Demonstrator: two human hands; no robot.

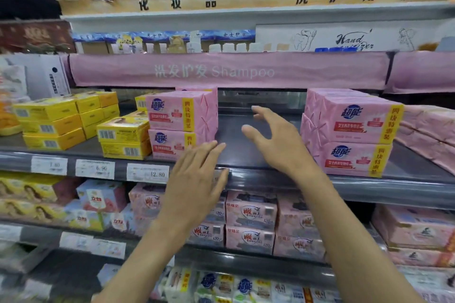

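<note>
Two stacks of pink soap packs stand on a grey shop shelf (246, 152). The left stack (181, 123) is two packs high; the right stack (354, 130) is also two high and several deep. Between them the shelf is bare. My left hand (197, 179) is flat with straight fingers in front of the shelf edge, its fingertips at the lower pack of the left stack. My right hand (273, 138) hovers over the bare gap with spread, relaxed fingers and holds nothing.
Yellow soap boxes (81, 118) are stacked at the left of the same shelf. More pink wrapped packs (428, 130) lie at the far right. Price tags (94, 168) line the shelf edge. Lower shelves hold pink soap packs (251, 224). A pink Shampoo banner (221, 71) hangs above.
</note>
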